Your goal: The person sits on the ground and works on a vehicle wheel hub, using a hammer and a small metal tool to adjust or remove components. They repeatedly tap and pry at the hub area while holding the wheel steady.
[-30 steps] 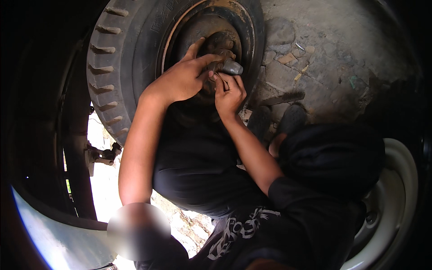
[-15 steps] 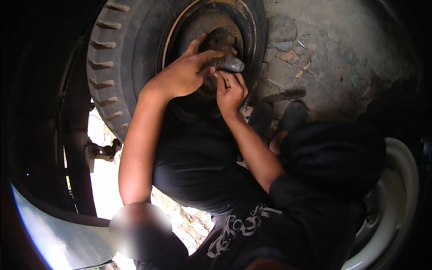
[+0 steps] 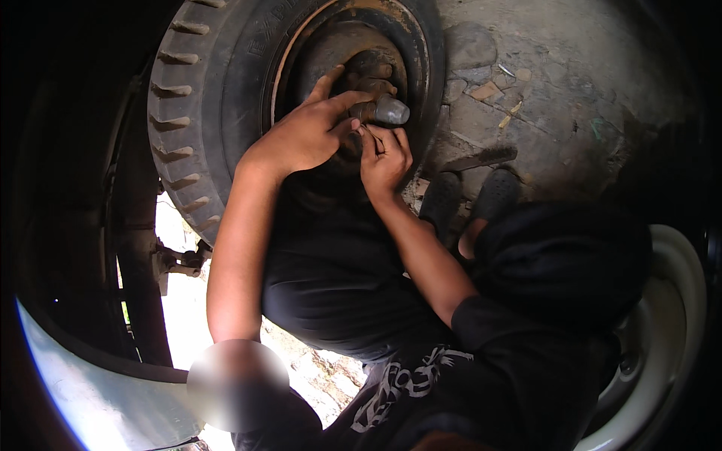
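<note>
**Both hands at the wheel hub**

Your left hand point(image 3: 304, 135) lies across the hub point(image 3: 353, 68) of the big tyre point(image 3: 195, 98), palm toward the wheel, index finger stretched up toward 1 o'clock and thumb reaching right to a grey cylindrical part point(image 3: 389, 110). Thumb and forefinger pinch the near end of that part; the other fingers spread loosely over the rusty hub face.

Your right hand point(image 3: 385, 158) sits just below, at 5 o'clock from the part, fingers curled upward, tips touching its underside. Whether this hand really clamps the part or only steadies it, you cannot tell; the fingertips are bunched together against it.

The grey part sticks out of the hub centre toward 3 o'clock, short and rounded at its free end, dull metal. It lies between your two hands, touched by both.

Tyre: heavy tread blocks along the rim from 9 to 11 o'clock, orange-brown wheel rim inside. The wheel stands upright against rough ground point(image 3: 556, 83) strewn with flat stones at 1 to 2 o'clock.

At 4 o'clock from the hub, two dark shoes point(image 3: 470, 199) side by side on the ground. Your black printed shirt point(image 3: 421, 376) fills the lower centre. A pale curved rim point(image 3: 677, 301) at 4 o'clock near the picture's edge; light-blue bodywork point(image 3: 83, 391) at 7 o'clock
</note>
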`<state>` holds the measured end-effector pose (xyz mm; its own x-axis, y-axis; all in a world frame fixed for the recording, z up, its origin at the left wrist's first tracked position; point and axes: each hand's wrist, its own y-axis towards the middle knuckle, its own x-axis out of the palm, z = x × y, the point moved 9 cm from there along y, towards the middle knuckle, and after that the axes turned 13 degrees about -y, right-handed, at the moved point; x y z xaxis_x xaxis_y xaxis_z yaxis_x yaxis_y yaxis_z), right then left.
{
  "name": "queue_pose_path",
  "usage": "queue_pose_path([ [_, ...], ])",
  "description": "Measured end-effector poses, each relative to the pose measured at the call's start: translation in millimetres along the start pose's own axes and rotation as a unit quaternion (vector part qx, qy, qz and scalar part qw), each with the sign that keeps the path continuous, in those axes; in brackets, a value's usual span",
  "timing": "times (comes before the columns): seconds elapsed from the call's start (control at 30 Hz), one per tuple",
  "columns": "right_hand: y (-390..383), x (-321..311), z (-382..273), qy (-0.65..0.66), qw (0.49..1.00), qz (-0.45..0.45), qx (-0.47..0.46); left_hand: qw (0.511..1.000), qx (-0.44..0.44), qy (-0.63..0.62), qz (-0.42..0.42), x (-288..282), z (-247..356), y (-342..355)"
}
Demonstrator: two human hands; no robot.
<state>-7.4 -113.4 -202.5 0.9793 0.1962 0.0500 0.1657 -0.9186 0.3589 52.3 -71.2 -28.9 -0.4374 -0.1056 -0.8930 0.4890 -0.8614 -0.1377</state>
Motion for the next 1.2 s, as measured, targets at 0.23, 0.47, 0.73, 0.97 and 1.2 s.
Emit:
queue_pose_path([
  [0.23, 11.8, 3.4, 0.9, 0.018, 1.0, 0.003, -0.001, 1.0, 0.006, -0.014, -0.002, 1.0, -1.4, 2.8],
  [0.47, 12.9, 9.0, 4.4, 0.011, 0.999, -0.014, 0.034, 0.999, -0.001, 0.011, -0.035, 12.3, -15.0, 5.8],
  [0.73, 17.5, 3.5, 4.3, -0.014, 0.999, 0.002, 0.033, 0.999, -0.013, 0.018, -0.044, 20.7, -19.6, 15.1],
  [0.97, 8.5, 0.5, -0.3, -0.051, 0.998, -0.025, 0.041, 0.998, -0.018, 0.019, -0.049, 21.8, -21.2, 12.1],
  [1.2, 1.4, -2.0, 4.5, -0.039, 0.998, -0.03, 0.039, 0.995, -0.087, 0.003, -0.059, 19.5, -17.4, 6.5],
])
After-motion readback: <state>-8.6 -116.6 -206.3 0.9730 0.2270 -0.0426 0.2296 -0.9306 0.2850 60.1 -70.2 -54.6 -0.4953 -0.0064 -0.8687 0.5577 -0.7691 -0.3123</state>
